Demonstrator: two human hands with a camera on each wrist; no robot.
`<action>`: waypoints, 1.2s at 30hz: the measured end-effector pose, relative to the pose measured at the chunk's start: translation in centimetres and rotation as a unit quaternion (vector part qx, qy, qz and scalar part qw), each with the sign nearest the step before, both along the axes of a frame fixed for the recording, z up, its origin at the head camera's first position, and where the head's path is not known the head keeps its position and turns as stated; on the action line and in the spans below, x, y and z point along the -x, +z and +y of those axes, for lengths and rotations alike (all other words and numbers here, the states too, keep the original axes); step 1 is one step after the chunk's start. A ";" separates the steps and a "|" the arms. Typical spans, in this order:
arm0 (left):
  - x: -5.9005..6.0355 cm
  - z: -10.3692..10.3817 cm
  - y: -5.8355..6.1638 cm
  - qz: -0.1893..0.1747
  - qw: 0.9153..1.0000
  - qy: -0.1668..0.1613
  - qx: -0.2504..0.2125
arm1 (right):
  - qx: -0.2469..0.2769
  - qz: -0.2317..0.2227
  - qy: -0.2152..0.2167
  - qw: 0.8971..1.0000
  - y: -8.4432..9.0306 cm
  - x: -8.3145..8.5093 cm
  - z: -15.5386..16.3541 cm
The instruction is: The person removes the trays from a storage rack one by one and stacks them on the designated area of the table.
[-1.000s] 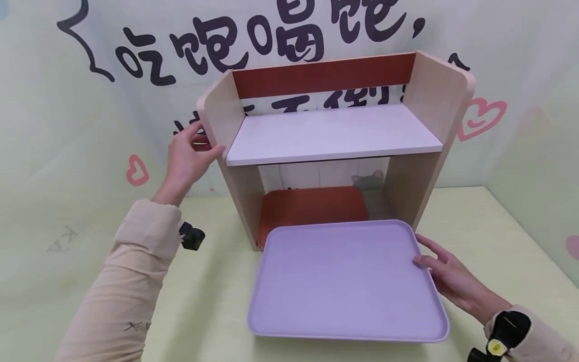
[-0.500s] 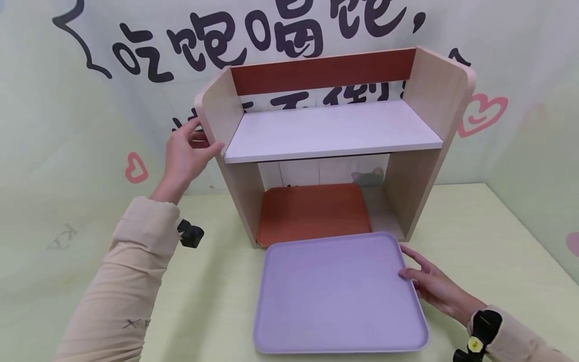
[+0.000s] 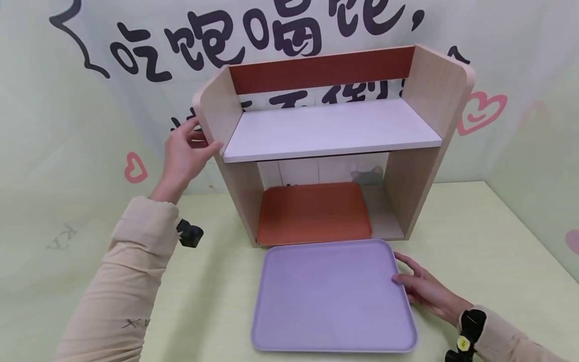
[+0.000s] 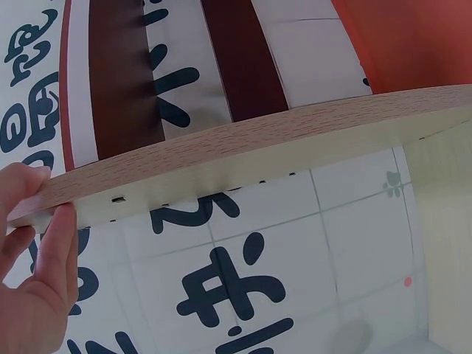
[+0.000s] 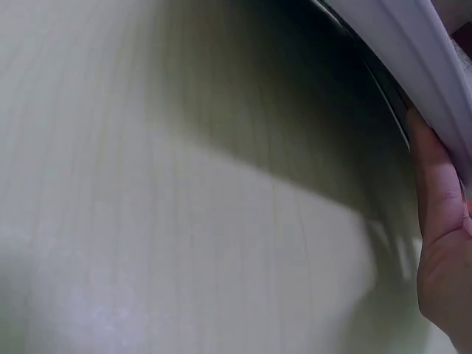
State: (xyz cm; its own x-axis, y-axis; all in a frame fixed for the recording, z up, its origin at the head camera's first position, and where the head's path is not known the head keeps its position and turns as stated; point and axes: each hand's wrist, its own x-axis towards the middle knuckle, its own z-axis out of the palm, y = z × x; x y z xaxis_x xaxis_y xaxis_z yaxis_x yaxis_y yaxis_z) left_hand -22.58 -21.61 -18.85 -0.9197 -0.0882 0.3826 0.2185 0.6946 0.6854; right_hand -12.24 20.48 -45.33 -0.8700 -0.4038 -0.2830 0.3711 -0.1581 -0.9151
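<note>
A wooden two-level shelf [image 3: 330, 130] stands at the back of the table. My left hand [image 3: 185, 151] grips the front edge of its left side panel [image 3: 217, 110], thumb on the inner face and fingers behind. The left wrist view shows that hand [image 4: 37, 273] against the panel edge [image 4: 258, 140]. An orange tray [image 3: 312, 213] lies on the shelf's bottom level. In front of the shelf is a bare lilac tray [image 3: 332, 296]. My right hand [image 3: 416, 286] holds its right rim, thumb on top. Its fingers [image 5: 442, 221] curl under the rim [image 5: 398, 37], which casts a shadow on the table.
The pale green table [image 3: 475, 241] runs to a wall on the right [image 3: 534, 151]. A backdrop with black characters and pink hearts [image 3: 135, 168] hangs close behind the shelf. The upper white board carries nothing.
The lilac tray has slid out from in front of the shelf opening toward me with my right hand on its rim, uncovering the orange tray. My left hand has stayed on the side panel.
</note>
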 end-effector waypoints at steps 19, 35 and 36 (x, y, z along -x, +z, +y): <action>-0.1 0.2 0.0 0.001 1.000 -0.002 0.000 | -0.157 0.048 -0.005 0.986 0.3 0.9 -0.6; 0.1 0.2 -0.2 0.003 1.000 0.002 -0.001 | -0.294 0.147 -0.010 0.944 0.7 1.5 -0.8; 0.1 0.2 -0.2 0.001 1.000 0.003 -0.001 | -0.301 0.152 -0.011 0.941 0.7 1.5 -0.8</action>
State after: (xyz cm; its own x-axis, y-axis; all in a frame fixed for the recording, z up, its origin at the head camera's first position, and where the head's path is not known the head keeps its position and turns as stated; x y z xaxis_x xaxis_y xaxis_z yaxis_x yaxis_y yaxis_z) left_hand -22.66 -21.45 -19.07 -0.9183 -0.0939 0.3845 0.2166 0.6940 0.6866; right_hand -13.73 19.65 -44.62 -0.9538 -0.2308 -0.1921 0.0810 0.4183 -0.9047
